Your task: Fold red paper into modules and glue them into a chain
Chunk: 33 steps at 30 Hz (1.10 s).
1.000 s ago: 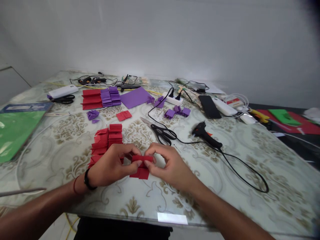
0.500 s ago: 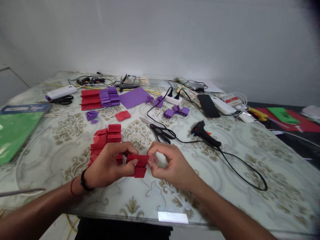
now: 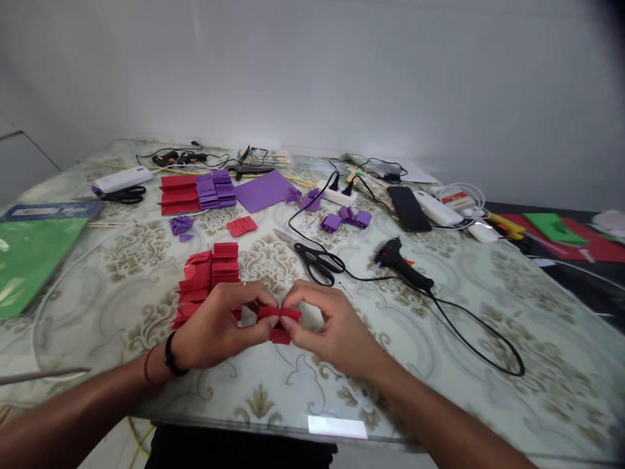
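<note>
Between my two hands, just above the near part of the table, is a small piece of folded red paper (image 3: 280, 337). My left hand (image 3: 229, 319) pinches its left side between thumb and fingers. On the right side, my right hand (image 3: 325, 319) grips it the same way, the two thumbs nearly meeting. Parts of the paper are hidden behind my fingers. Behind my left hand lie several pleated red paper pieces (image 3: 198, 273) in two columns, partly covered by that hand. A single folded red piece (image 3: 241, 226) rests farther back.
Black-handled scissors (image 3: 315, 260) lie beyond my hands. To the right is a black glue gun (image 3: 403, 264) with its looping cord. Farther back are purple paper (image 3: 266, 190), folded purple pieces (image 3: 332, 223), a power strip (image 3: 336, 193) and a phone (image 3: 409, 208). Green sheets (image 3: 39, 260) lie left.
My right hand has moved in from the paper's right edge and now pinches it close to my left thumb. The red paper is tilted, showing less of its face.
</note>
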Tool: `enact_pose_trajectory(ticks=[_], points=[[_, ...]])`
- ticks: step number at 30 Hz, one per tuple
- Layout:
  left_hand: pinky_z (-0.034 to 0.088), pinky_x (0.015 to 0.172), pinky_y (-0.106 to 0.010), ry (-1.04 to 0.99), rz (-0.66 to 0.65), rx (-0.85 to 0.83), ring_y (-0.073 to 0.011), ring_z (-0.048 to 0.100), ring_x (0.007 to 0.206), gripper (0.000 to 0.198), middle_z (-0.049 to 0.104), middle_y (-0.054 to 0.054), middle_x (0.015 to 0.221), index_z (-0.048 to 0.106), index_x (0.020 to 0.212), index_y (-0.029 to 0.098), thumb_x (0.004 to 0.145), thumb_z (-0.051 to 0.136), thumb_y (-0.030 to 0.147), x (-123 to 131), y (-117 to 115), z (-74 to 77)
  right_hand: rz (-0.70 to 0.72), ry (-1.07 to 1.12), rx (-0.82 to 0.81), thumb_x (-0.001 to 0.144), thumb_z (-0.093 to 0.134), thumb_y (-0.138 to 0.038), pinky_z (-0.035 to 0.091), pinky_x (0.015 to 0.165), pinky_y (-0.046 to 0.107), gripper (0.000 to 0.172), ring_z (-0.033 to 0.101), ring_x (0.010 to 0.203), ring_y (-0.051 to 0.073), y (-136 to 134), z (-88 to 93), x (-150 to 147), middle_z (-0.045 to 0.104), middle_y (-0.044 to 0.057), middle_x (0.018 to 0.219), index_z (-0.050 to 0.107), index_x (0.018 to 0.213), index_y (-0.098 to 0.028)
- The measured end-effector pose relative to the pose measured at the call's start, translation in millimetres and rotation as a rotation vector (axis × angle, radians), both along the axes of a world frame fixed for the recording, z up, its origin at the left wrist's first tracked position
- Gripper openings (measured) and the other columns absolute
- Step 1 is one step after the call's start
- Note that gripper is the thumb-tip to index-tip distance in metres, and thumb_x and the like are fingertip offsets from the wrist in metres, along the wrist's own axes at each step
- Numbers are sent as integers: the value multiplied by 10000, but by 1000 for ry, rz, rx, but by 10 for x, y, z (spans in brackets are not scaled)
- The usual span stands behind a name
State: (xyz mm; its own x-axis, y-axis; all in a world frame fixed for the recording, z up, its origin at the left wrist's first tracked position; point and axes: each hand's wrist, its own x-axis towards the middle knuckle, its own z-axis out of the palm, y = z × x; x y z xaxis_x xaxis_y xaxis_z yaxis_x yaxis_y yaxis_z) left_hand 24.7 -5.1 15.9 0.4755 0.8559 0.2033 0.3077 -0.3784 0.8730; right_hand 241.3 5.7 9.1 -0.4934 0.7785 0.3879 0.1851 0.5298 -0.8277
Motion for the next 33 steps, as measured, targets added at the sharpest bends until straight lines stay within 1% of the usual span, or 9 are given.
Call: enact_pose_trajectory(ticks=[2, 6, 10, 14, 18, 22, 26, 30, 33], points=[[518, 730, -250, 20, -5, -7, -151, 688, 801, 42, 759, -13, 888, 742, 930, 197, 902, 715, 214, 3, -5, -4, -3, -6, 16, 836, 683, -100, 428, 675, 258, 103, 571, 704, 126, -4, -8, -8, 616, -22, 767, 643, 823, -195], [504, 701, -236, 54, -19, 16, -132, 672, 759, 95, 746, 6, 859, 735, 938, 200, 857, 715, 155, 1, -7, 12, 5, 5, 52, 800, 663, -68, 433, 671, 253, 126, 565, 697, 123, -15, -8, -10, 607, -24, 757, 638, 808, -191], [534, 719, -225, -1, 12, 33, -127, 673, 758, 41, 740, -1, 847, 704, 899, 181, 871, 693, 153, -27, 21, 35, -30, 27, 74, 796, 644, -62, 427, 665, 253, 139, 543, 686, 119, -5, 20, 23, 575, -32, 745, 614, 794, -197], [560, 729, -217, -73, 15, -10, -129, 678, 774, 61, 738, -5, 859, 707, 894, 180, 865, 684, 132, -51, 40, 41, -35, 40, 73, 784, 635, -45, 422, 662, 249, 161, 541, 690, 115, 15, 44, 50, 581, -37, 755, 606, 806, -202], [570, 722, -219, -88, 17, -47, -132, 688, 768, 63, 743, -11, 857, 718, 884, 178, 860, 689, 127, -57, 44, 48, -32, 43, 69, 776, 637, -37, 421, 662, 249, 173, 544, 695, 114, 19, 52, 54, 582, -38, 763, 597, 804, -203], [573, 702, -221, -102, 55, -27, -137, 689, 754, 47, 746, -18, 834, 729, 861, 172, 851, 704, 133, -83, 57, 90, -34, 42, 52, 797, 643, -48, 420, 659, 260, 161, 532, 683, 118, 32, 68, 82, 569, -36, 748, 593, 791, -201], [562, 671, -209, -117, 100, 4, -125, 676, 714, 38, 733, -7, 799, 712, 846, 171, 854, 699, 137, -108, 77, 114, -51, 72, 41, 808, 657, -49, 419, 656, 267, 164, 526, 679, 121, 59, 85, 114, 556, -37, 738, 601, 778, -201], [580, 703, -235, -69, 81, 35, -144, 691, 749, 38, 740, -20, 834, 694, 873, 170, 859, 679, 139, -101, 96, 84, -58, 102, 16, 845, 680, -83, 431, 664, 276, 160, 541, 682, 127, 64, 84, 113, 570, -35, 727, 610, 768, -205], [582, 740, -263, 5, 31, 73, -166, 710, 801, 35, 762, -38, 888, 712, 919, 175, 899, 686, 186, -79, 89, 56, -41, 85, -10, 851, 690, -99, 444, 669, 280, 145, 559, 685, 133, 48, 78, 87, 584, -29, 730, 625, 778, -206]])
